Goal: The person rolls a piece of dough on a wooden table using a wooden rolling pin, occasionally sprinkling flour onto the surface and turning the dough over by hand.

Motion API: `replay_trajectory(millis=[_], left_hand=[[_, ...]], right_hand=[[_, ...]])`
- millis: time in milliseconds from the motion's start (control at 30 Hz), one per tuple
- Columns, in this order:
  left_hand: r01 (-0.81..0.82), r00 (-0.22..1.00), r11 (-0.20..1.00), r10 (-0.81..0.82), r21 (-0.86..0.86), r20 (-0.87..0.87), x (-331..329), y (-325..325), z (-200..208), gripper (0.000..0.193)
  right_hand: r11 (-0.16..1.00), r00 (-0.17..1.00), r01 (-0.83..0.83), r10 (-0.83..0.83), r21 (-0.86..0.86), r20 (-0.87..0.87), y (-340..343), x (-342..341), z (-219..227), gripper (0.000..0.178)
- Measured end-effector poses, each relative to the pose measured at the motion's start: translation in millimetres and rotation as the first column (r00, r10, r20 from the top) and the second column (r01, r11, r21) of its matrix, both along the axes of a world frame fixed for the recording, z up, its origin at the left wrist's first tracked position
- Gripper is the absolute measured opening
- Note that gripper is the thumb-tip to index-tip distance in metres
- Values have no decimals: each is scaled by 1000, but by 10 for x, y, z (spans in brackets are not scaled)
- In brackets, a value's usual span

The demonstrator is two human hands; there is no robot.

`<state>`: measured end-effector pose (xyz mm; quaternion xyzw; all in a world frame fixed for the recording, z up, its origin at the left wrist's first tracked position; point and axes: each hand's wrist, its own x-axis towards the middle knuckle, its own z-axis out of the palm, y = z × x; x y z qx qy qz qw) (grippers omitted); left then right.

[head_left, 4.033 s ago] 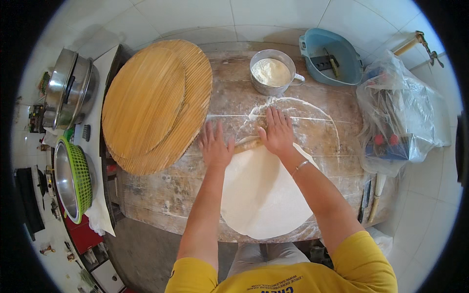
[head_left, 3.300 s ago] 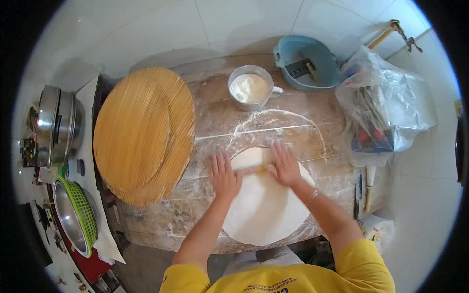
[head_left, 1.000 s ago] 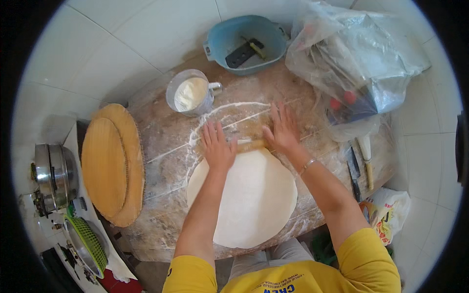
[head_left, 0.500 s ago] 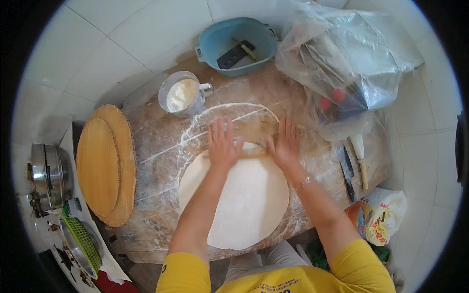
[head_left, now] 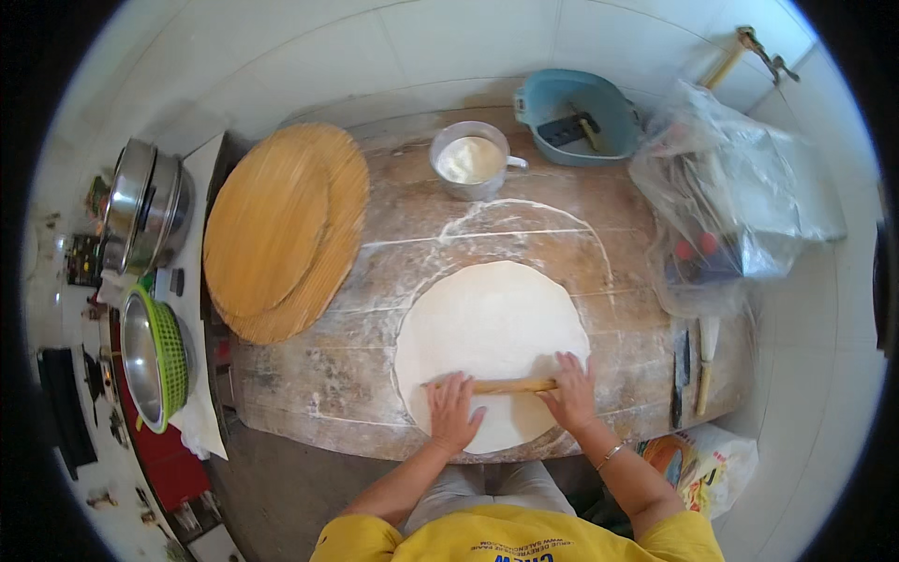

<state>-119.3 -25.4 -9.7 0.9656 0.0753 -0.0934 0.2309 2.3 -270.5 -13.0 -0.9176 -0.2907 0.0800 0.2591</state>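
A large round sheet of dough [head_left: 496, 318] lies flat on the floured wooden table. Across its near part rests a thin wooden rolling pin [head_left: 515, 385]. The pin's left end is under the fingers of my left hand [head_left: 453, 417], which bend over it. My right hand [head_left: 571, 398] curls over the right end, thumb toward the middle. Both palms sit low, close to the table's front edge, and partly hide the pin's ends. Beyond the dough, a curved line of flour [head_left: 562, 212] marks the wood.
A metal mug of flour [head_left: 473, 167] stands at the back, beside a blue basin [head_left: 581, 122] with tools inside. Round wooden boards [head_left: 272, 225] lie at left. On the right are a plastic-covered bundle [head_left: 740, 206], a knife [head_left: 681, 370] and a brush [head_left: 706, 365].
Both hands have drawn the rolling pin from the dough's far edge back toward me, near its front edge. The view has shifted, and the whole far edge of the dough now shows.
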Motion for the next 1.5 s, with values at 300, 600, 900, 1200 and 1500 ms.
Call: replay_trajectory(millis=[300,600,900,1200,1500], left_hand=[[-260,941,916,168,307,294,1394,1464,-174,78],[-182,979,961,158,210,129,384,1193,-195,83],[-583,811,782,542,220,220,217,1226,-344,79],[-418,907,881,391,220,159,133,1428,-150,73],[-504,863,863,503,26,45,-845,40,-59,89]], right_hand=[[992,933,56,-94,116,348,1981,1675,-335,68],[979,980,-164,175,-121,90,1338,522,-47,82],[877,861,-476,479,-58,171,2345,1211,-109,72],[879,862,-449,474,-163,178,2254,979,-112,80],[671,638,-729,738,-136,222,1647,824,-160,71]])
